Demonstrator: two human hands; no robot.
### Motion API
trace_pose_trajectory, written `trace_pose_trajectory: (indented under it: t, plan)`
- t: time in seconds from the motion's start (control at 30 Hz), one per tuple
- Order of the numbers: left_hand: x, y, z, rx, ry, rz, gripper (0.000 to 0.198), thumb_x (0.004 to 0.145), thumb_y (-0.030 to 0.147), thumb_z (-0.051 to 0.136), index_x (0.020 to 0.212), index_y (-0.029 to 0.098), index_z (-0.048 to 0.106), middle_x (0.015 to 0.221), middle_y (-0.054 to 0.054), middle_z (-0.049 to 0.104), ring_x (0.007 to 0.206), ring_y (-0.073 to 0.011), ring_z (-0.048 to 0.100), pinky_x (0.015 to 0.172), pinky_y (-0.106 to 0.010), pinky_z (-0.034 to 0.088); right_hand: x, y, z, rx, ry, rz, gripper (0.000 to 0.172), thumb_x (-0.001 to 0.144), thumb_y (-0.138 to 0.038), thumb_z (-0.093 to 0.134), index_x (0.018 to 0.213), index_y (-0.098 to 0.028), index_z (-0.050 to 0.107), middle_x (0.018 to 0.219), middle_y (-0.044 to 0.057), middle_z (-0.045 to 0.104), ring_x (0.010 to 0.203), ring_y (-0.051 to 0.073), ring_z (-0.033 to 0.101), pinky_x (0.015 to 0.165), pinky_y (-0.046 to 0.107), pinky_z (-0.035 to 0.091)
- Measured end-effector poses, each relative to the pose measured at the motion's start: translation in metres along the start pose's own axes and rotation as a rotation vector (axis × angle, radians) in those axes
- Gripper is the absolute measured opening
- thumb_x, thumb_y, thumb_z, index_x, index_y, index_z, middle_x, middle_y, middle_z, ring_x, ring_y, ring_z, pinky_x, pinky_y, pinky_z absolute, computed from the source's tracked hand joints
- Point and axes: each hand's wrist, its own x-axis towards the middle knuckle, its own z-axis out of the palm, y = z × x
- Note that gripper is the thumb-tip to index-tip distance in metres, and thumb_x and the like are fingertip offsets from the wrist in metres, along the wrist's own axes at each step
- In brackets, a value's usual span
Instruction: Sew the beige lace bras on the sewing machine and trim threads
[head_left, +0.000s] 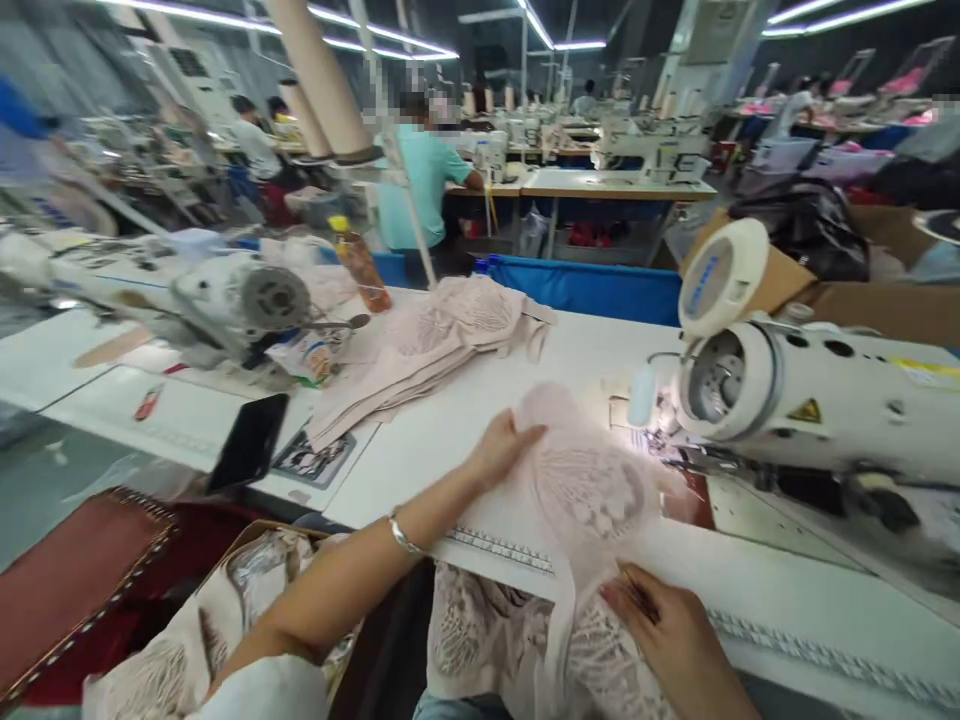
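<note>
A pale pink lace bra (589,490) lies partly on the white sewing table, with one cup beside the lit needle area of the sewing machine (847,390). My left hand (504,452), a silver bangle on its wrist, grips the cup's left edge between thumb and fingers. Lower down, my right hand (667,625) pinches the fabric near the table's front edge. The rest of the lace hangs over that edge toward my lap. Whether the cup lies under the presser foot, I cannot make out.
A stack of similar bras (442,340) lies at the back middle. To the left are a phone (249,440), a drink bottle (361,265) and a second sewing machine (225,295). A box of lace pieces (225,610) stands below. A person (416,185) sits ahead.
</note>
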Motion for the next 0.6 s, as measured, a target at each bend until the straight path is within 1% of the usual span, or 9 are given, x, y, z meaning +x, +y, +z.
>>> trace_pose_trajectory:
  t: [0.1, 0.13, 0.2, 0.23, 0.3, 0.37, 0.43, 0.53, 0.6]
  plan:
    - [0.024, 0.000, -0.022, 0.165, 0.192, 0.051, 0.045, 0.076, 0.019, 0.072, 0.118, 0.013, 0.057, 0.113, -0.015, 0.066, 0.100, -0.0275, 0.065, 0.090, -0.048, 0.054, -0.002, 0.013, -0.012, -0.121, -0.020, 0.003, 0.026, 0.095, -0.032, 0.047, 0.091, -0.023, 0.071, 0.077, 0.002, 0.075, 0.069, 0.022, 0.071, 0.061, 0.026, 0.049]
    - [0.026, -0.004, -0.024, 0.244, 0.262, 0.122, 0.050, 0.076, 0.012, 0.069, 0.124, 0.014, 0.054, 0.123, -0.016, 0.062, 0.110, -0.0282, 0.062, 0.097, -0.049, 0.050, -0.003, 0.015, -0.015, -0.188, -0.037, 0.006, 0.028, 0.092, -0.023, 0.046, 0.101, -0.025, 0.072, 0.084, 0.002, 0.077, 0.074, 0.023, 0.073, 0.062, 0.027, 0.049]
    - [0.018, -0.017, -0.015, 0.526, 0.279, 0.455, 0.046, 0.080, 0.005, 0.061, 0.125, 0.015, 0.055, 0.128, -0.015, 0.059, 0.117, -0.0272, 0.057, 0.104, -0.048, 0.046, -0.001, 0.013, -0.022, -0.348, -0.088, 0.041, 0.044, 0.085, -0.009, 0.044, 0.114, -0.028, 0.070, 0.089, 0.003, 0.078, 0.079, 0.025, 0.074, 0.061, 0.027, 0.047]
    - [0.010, -0.024, -0.005, 0.701, 0.191, 0.685, 0.038, 0.084, 0.004, 0.057, 0.120, 0.015, 0.058, 0.124, -0.014, 0.062, 0.116, -0.0261, 0.058, 0.104, -0.047, 0.046, 0.002, 0.009, -0.027, -0.417, -0.118, 0.067, 0.047, 0.083, -0.006, 0.044, 0.116, -0.029, 0.070, 0.088, 0.003, 0.078, 0.080, 0.026, 0.074, 0.061, 0.028, 0.046]
    - [-0.008, -0.037, 0.022, 0.948, -0.229, 1.102, 0.022, 0.094, 0.006, 0.049, 0.107, 0.016, 0.064, 0.109, -0.010, 0.069, 0.108, -0.0223, 0.062, 0.101, -0.041, 0.048, 0.008, -0.004, -0.042, -0.498, -0.181, 0.100, 0.040, 0.085, -0.006, 0.046, 0.106, -0.027, 0.072, 0.082, 0.005, 0.077, 0.077, 0.026, 0.073, 0.059, 0.027, 0.041]
    - [-0.022, -0.045, 0.050, 1.076, -0.618, 1.286, 0.020, 0.100, 0.012, 0.047, 0.105, 0.015, 0.065, 0.109, -0.008, 0.071, 0.110, -0.0206, 0.063, 0.101, -0.035, 0.048, 0.014, -0.016, -0.066, -0.496, -0.244, 0.070, 0.023, 0.090, -0.013, 0.050, 0.087, -0.025, 0.069, 0.074, 0.004, 0.073, 0.070, 0.024, 0.069, 0.056, 0.027, 0.035]
    - [-0.027, -0.050, 0.074, 1.204, -0.737, 1.293, 0.025, 0.102, 0.023, 0.049, 0.119, 0.010, 0.062, 0.128, -0.014, 0.066, 0.124, -0.0262, 0.058, 0.104, -0.037, 0.047, 0.017, -0.023, -0.095, -0.482, -0.332, 0.016, 0.020, 0.091, -0.019, 0.054, 0.073, -0.024, 0.062, 0.068, 0.001, 0.069, 0.061, 0.020, 0.063, 0.053, 0.027, 0.029]
    - [-0.024, -0.054, 0.096, 1.345, -0.688, 1.159, 0.059, 0.099, 0.046, 0.055, 0.139, 0.003, 0.049, 0.148, -0.022, 0.049, 0.141, -0.0368, 0.042, 0.112, -0.044, 0.041, 0.021, -0.018, -0.131, -0.563, -0.381, -0.028, 0.024, 0.085, -0.017, 0.060, 0.063, -0.022, 0.053, 0.058, -0.002, 0.061, 0.054, 0.017, 0.054, 0.052, 0.028, 0.022]
    - [-0.020, -0.056, 0.103, 1.327, -0.661, 1.084, 0.070, 0.098, 0.054, 0.055, 0.144, 0.003, 0.043, 0.150, -0.023, 0.046, 0.144, -0.0375, 0.038, 0.115, -0.046, 0.038, 0.028, -0.006, -0.138, -0.620, -0.286, -0.027, 0.024, 0.084, -0.013, 0.057, 0.061, -0.022, 0.053, 0.058, -0.002, 0.060, 0.053, 0.016, 0.053, 0.052, 0.029, 0.022]
